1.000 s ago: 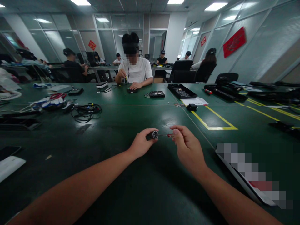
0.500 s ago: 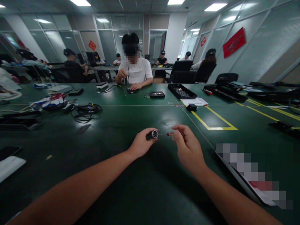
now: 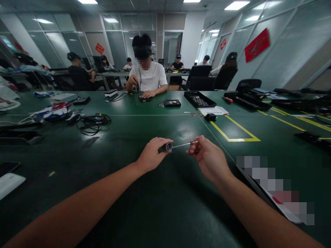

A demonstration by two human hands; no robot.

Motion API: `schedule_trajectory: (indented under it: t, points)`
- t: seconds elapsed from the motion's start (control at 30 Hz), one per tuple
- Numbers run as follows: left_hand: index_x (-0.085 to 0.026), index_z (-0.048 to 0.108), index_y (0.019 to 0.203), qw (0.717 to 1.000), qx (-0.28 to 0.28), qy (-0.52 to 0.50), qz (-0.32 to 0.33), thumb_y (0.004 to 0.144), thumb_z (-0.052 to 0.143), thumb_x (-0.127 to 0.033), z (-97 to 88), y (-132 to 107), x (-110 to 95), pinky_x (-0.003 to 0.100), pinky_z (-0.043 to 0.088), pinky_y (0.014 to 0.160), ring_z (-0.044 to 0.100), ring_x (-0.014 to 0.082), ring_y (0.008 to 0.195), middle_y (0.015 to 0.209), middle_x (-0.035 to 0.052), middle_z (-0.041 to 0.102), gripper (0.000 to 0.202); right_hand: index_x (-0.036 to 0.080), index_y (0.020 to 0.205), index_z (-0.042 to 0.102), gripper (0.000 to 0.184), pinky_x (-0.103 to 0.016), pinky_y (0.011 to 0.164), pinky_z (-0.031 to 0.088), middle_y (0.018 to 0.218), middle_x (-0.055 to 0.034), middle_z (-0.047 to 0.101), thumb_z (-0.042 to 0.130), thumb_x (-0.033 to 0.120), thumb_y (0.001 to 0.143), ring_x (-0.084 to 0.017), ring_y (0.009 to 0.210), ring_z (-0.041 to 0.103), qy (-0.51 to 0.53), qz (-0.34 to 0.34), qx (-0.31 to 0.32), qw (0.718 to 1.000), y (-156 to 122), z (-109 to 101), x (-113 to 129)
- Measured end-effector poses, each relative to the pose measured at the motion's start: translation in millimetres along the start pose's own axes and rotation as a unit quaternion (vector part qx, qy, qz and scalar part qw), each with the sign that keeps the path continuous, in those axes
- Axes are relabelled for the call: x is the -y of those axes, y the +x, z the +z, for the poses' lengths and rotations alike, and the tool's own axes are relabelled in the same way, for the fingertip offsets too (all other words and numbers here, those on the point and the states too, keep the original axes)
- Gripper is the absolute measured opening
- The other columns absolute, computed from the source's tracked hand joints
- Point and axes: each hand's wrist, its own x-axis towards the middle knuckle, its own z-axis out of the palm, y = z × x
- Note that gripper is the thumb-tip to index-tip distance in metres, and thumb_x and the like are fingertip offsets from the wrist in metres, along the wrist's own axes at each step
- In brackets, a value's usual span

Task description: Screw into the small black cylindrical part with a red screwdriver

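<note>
My left hand [image 3: 151,155] is closed around a small black cylinder with a silver end [image 3: 168,147], held just above the green table [image 3: 129,193]. My right hand [image 3: 207,156] pinches the red handle of a thin screwdriver [image 3: 190,143]. Its metal shaft runs left and its tip meets the silver end of the cylinder. Both hands hover over the middle of the table, a short gap between them.
A person in a white shirt [image 3: 148,77] works across the table. Tangled black cables [image 3: 93,123] lie at left, a black tray [image 3: 199,99] and white paper [image 3: 213,110] at back right. Yellow tape lines [image 3: 232,132] mark the table. A flat device [image 3: 269,196] lies at right.
My right hand has drawn the screwdriver slightly to the right and tilted its handle upward. My left hand has kept its grip on the cylinder.
</note>
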Motion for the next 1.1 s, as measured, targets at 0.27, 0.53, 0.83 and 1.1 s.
schedule_trajectory:
  t: [0.27, 0.53, 0.83, 1.1]
  points:
    - [-0.022, 0.069, 0.123, 0.999, 0.002, -0.016, -0.042, 0.086, 0.074, -0.016, 2.0, -0.3, 14.9, 0.042, 0.05, 0.101, 0.067, 0.0231, 0.111, 0.117, 0.0065, 0.072, 0.037, 0.024, 0.095, 0.064, 0.032, -0.038, 0.076, 0.055, 0.082, 0.0, 0.067, 0.06, 0.055, 0.094, -0.018, 0.076, 0.065, -0.136, -0.141, -0.025, 0.98, -5.6, 0.8, -4.1]
    - [-0.023, 0.069, 0.126, 0.998, 0.017, -0.028, -0.051, 0.087, 0.075, -0.022, 1.8, -2.5, 9.8, 0.044, 0.049, 0.105, 0.067, 0.0247, 0.115, 0.122, 0.0073, 0.073, 0.04, 0.023, 0.099, 0.06, 0.029, -0.04, 0.079, 0.054, 0.087, -0.0029, 0.067, 0.05, 0.049, 0.101, -0.02, 0.08, 0.065, -0.223, -0.16, 0.017, 0.961, -7.9, 0.7, -6.5]
    - [-0.024, 0.07, 0.128, 0.997, 0.019, -0.025, -0.064, 0.086, 0.076, -0.022, 4.1, -2.8, 13.9, 0.045, 0.047, 0.11, 0.066, 0.0257, 0.122, 0.128, 0.0075, 0.072, 0.042, 0.023, 0.096, 0.063, 0.034, -0.03, 0.058, 0.044, 0.063, 0.0037, 0.055, 0.047, 0.052, 0.102, -0.015, 0.059, 0.054, -0.25, -0.175, 0.064, 0.95, -17.8, 3.0, 2.0]
    - [-0.023, 0.069, 0.128, 0.998, 0.014, -0.021, -0.064, 0.087, 0.074, -0.02, 2.8, -1.6, 14.3, 0.044, 0.047, 0.108, 0.065, 0.0251, 0.121, 0.127, 0.0076, 0.072, 0.041, 0.023, 0.11, 0.065, 0.028, -0.033, 0.066, 0.049, 0.084, -0.0024, 0.068, 0.051, 0.045, 0.1, -0.019, 0.074, 0.063, -0.29, -0.192, 0.029, 0.937, -17.8, 1.3, 0.1]
